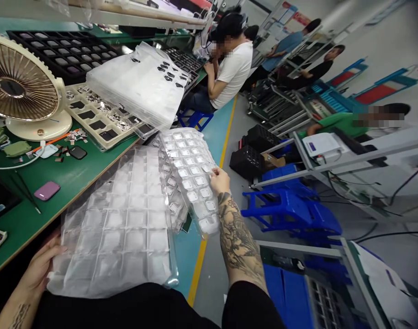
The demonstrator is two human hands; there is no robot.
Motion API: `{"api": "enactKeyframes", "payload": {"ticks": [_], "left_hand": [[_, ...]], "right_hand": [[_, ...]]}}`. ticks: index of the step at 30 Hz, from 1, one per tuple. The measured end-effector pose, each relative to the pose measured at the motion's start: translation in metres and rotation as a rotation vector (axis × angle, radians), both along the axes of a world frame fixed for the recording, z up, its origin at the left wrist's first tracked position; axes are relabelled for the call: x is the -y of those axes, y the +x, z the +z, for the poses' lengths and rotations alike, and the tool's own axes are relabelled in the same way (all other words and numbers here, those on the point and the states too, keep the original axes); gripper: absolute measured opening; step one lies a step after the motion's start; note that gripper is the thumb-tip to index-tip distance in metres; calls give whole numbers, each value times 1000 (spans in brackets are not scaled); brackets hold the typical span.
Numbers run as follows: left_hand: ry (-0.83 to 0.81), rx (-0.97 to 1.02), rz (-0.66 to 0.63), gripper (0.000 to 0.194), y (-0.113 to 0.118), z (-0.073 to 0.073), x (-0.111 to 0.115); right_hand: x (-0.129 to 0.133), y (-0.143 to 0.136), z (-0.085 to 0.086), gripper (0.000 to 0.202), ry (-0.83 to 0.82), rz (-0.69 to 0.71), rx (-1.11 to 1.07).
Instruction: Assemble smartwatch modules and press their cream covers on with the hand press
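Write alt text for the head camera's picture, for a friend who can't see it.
A person's left hand holds clear, gridded plastic packaging while the right hand grips a clear tray of small whitish parts. At left, a green workbench carries a beige fan and a purple item; beyond, a co-worker in white sits.
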State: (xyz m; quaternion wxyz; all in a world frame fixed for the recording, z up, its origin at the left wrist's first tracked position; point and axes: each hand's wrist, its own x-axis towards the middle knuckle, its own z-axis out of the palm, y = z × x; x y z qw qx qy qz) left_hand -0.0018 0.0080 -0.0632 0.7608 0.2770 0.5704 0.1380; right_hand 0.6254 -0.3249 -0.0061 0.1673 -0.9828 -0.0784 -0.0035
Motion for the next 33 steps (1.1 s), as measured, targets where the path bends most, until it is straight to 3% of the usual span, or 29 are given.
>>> {"api": "enactKeyframes", "payload": {"ticks": [9,15,18,24,28,33], "left_hand": [[-53,51,-22,80,-39,2,4],[4,245,-67,93,-48,29,13],[-58,242,5,92,-55,43,25],[-105,137,117,92,-61,49,45],[-88,177,115,96,-48,53,53],[-55,183,75,98,-39,60,67]], "right_hand": [[-61,-19,-33,42,-11,-40,37],[-100,-57,-60,43,7,-3,36],[-113,-76,-64,43,28,29,5],[-126,-95,-56,42,115,48,-78],[-124,-113,-37,45,262,70,-152],[-102,-179,-4,65,551,141,-321]]}}
